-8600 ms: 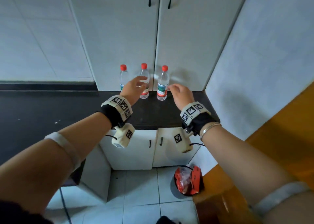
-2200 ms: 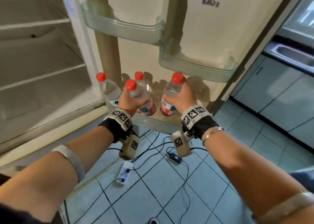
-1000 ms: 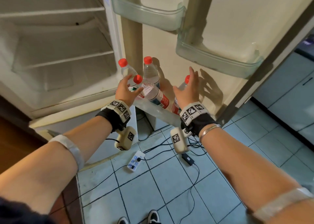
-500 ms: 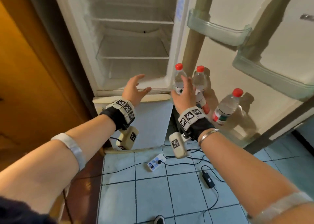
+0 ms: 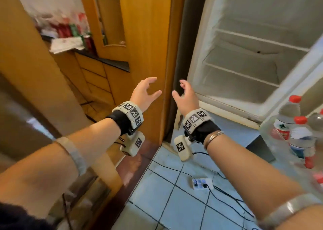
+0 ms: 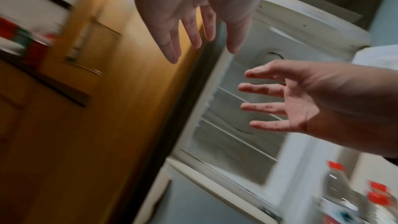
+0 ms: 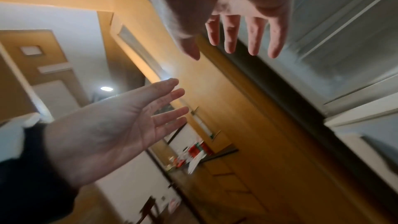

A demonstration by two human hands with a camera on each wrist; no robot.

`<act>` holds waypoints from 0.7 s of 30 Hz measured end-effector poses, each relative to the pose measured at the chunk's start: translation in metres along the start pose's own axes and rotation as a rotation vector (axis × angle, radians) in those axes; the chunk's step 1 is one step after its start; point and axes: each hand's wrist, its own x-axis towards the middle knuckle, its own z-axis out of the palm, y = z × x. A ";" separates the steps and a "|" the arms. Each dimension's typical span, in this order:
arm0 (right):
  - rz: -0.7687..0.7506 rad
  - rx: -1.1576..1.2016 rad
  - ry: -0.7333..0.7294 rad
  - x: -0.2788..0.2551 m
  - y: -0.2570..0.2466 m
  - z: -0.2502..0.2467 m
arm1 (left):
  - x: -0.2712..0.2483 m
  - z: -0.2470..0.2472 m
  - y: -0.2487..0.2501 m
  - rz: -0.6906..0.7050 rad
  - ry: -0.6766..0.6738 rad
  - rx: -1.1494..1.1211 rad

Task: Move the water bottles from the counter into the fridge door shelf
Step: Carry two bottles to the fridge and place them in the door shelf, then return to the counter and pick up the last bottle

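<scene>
Our left hand (image 5: 143, 94) and our right hand (image 5: 185, 97) are both empty now, with fingers spread and a little bent, and they hang in the air in front of the tall orange wooden panel (image 5: 146, 55); a moment ago each hand held a bottle at the fridge door, so we have let them go. The clear plastic water bottles with red caps (image 5: 297, 133) stand in the see-through shelf at the bottom edge of the open white fridge door (image 5: 269, 139), at the right edge of our view; motion blur hides how many there are. We have turned away to the left; we think this trip is done and we may go back to the counter.
</scene>
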 end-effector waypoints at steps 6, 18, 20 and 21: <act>-0.213 0.017 -0.285 -0.009 -0.049 0.062 | -0.056 -0.077 -0.026 -0.141 0.270 0.051; -0.563 0.089 -0.854 -0.163 -0.150 0.185 | -0.271 -0.197 -0.050 -0.478 0.730 0.095; -0.610 0.110 -0.953 -0.203 -0.166 0.204 | -0.318 -0.217 -0.053 -0.519 0.829 0.099; -0.635 0.122 -0.996 -0.225 -0.174 0.214 | -0.342 -0.227 -0.053 -0.547 0.884 0.089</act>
